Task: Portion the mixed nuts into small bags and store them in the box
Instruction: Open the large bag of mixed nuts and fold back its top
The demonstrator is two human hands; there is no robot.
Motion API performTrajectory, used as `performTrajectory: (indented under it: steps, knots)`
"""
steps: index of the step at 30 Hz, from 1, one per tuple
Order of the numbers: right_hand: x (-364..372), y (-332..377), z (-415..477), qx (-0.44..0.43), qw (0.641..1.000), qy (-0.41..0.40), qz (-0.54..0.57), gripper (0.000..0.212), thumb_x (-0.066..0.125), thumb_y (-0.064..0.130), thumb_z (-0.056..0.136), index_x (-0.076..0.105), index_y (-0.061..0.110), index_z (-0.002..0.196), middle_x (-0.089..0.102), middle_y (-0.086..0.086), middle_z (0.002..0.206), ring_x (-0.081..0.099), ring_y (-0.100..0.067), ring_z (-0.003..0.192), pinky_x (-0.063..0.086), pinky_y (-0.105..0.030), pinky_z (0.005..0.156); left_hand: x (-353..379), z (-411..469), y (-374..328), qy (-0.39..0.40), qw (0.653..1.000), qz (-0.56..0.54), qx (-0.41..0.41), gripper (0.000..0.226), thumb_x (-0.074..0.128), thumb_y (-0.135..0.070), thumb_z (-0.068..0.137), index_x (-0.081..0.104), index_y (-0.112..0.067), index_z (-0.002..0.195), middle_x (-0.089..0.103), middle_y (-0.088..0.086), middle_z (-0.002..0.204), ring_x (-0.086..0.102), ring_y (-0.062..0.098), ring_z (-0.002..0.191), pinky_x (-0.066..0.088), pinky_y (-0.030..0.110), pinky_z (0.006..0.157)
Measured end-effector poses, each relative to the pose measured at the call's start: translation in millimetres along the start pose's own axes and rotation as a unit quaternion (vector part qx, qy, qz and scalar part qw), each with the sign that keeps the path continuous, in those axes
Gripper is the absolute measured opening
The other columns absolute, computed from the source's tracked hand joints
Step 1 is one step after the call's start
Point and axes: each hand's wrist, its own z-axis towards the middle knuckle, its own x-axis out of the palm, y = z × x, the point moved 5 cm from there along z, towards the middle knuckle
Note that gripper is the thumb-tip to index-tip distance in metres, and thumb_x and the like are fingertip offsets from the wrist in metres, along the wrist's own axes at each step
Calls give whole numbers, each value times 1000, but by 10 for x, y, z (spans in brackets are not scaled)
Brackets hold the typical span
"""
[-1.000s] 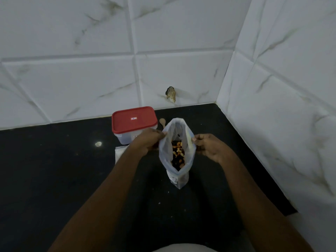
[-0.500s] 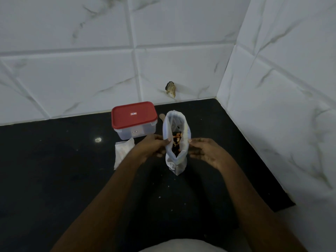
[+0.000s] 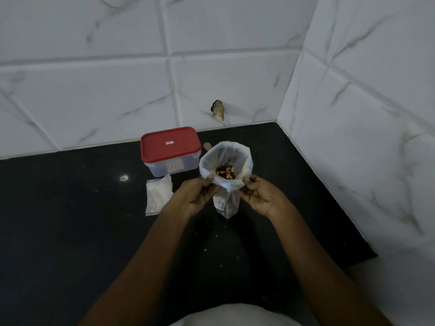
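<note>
A clear plastic bag of mixed nuts (image 3: 226, 158) stands upright on the black counter, its mouth spread wide into a round opening with the nuts (image 3: 224, 173) showing inside. My left hand (image 3: 197, 195) pinches the bag's near rim on the left. My right hand (image 3: 260, 196) pinches the rim on the right. Behind and to the left sits the clear box with a red lid (image 3: 170, 148), shut. A stack of small empty bags (image 3: 158, 196) lies flat on the counter in front of the box.
A small wooden spoon (image 3: 207, 145) pokes out behind the nut bag. White tiled walls meet at a corner at the back right; a chipped hole (image 3: 217, 110) marks the back wall. The black counter (image 3: 70, 220) stretches left. Crumbs dot the surface.
The bag's mouth went from a narrow slit to a wide round opening. Both hands shifted their grip along the rim, towards its near side.
</note>
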Motion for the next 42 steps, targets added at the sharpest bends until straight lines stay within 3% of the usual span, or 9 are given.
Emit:
performTrajectory:
  steps: [10, 15, 18, 22, 26, 31, 34, 38, 42]
  knots:
    - [67, -151, -12, 14, 977, -6, 214, 18, 48, 1, 99, 62, -3, 109, 65, -25, 110, 62, -34, 108, 54, -39, 96, 96, -58, 184, 34, 935, -352, 9, 26, 46, 7, 92, 56, 6, 116, 63, 28, 114, 61, 30, 114, 60, 42, 74]
    - [-44, -50, -45, -19, 999, 17, 19, 19, 54, 9, 98, 61, 7, 115, 67, -17, 114, 64, -27, 112, 57, -39, 90, 79, -154, 114, 41, 988, -138, 49, 19, 52, 2, 91, 59, -1, 108, 70, 17, 96, 70, 23, 87, 61, 31, 71]
    - [-66, -45, -106, -16, 986, 21, -164, 27, 63, 16, 93, 60, 12, 120, 68, -12, 109, 67, -24, 100, 57, -34, 86, -6, -168, 102, 22, 996, 75, 50, 44, 60, 0, 87, 52, -16, 127, 60, 11, 120, 63, 25, 105, 58, 31, 67]
    - [-52, -53, -125, -5, 976, 30, -216, 32, 63, 6, 92, 58, 10, 123, 68, -16, 116, 70, -26, 100, 60, -34, 79, 25, -191, 112, 26, 979, 195, 61, 46, 58, 7, 85, 53, -25, 118, 55, 9, 127, 57, 30, 115, 55, 39, 80]
    - [-61, -27, -103, -27, 988, 13, -153, 36, 57, -5, 91, 55, 9, 124, 64, -17, 122, 68, -28, 106, 60, -36, 78, 2, -175, 54, -12, 984, 138, 112, 44, 55, 15, 84, 58, -18, 112, 58, 13, 124, 61, 27, 109, 57, 34, 76]
    - [-65, -174, -87, 12, 994, -7, 109, 20, 46, -7, 96, 62, 0, 105, 66, -20, 109, 66, -29, 99, 60, -40, 75, -14, -173, 169, 5, 981, -193, 25, 40, 47, 14, 89, 56, -6, 122, 66, 20, 104, 64, 29, 94, 61, 33, 59]
    - [-17, -300, -45, 23, 973, 15, 230, 20, 43, -7, 96, 61, -7, 105, 65, -27, 105, 69, -32, 91, 60, -39, 73, 22, -178, 287, 36, 953, -299, 18, 41, 47, 16, 80, 58, -1, 116, 70, 27, 96, 64, 35, 100, 62, 40, 68]
    - [-70, -274, -32, 21, 986, 36, 161, 23, 48, 3, 97, 62, -6, 113, 69, -23, 107, 73, -29, 89, 62, -34, 75, -9, -163, 296, 37, 957, -285, 30, 39, 51, 3, 79, 59, -1, 117, 68, 23, 108, 65, 33, 103, 57, 43, 87]
    - [-188, -149, -10, 23, 999, 5, -22, 35, 47, 35, 102, 60, 10, 125, 67, -17, 120, 67, -27, 107, 56, -41, 91, -206, -25, 204, -54, 991, -108, 61, 29, 50, -27, 99, 55, -16, 125, 62, 12, 117, 62, 28, 107, 54, 45, 88]
